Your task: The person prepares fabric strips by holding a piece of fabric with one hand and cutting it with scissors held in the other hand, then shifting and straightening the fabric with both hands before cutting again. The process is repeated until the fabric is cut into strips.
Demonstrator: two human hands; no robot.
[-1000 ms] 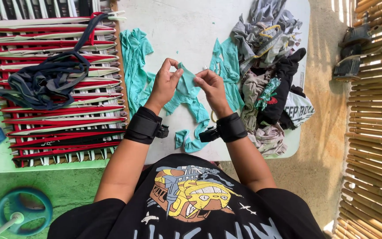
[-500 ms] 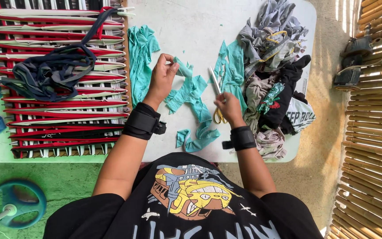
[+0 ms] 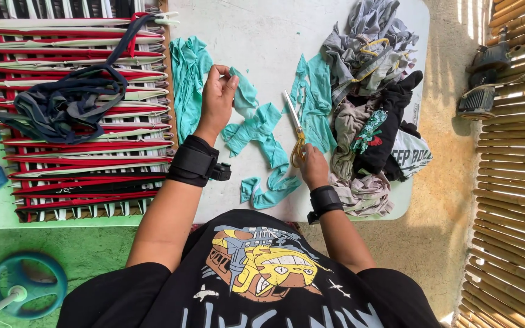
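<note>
Head view: teal cloth strip (image 3: 256, 130) being pinched by left hand (image 3: 216, 97); yellow-handled scissors (image 3: 296, 130) being gripped by right hand (image 3: 312, 165), blades seemingly parted, pointing away, just right of strip.

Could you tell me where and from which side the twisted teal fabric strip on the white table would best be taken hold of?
Probably at its free lower end, from the near table edge. The teal strip lies flat and twisted, its top end already pinched by the left hand. The right hand holds scissors beside its right side, so that side is crowded; the curled lower tail lies clear on the white table.
</note>
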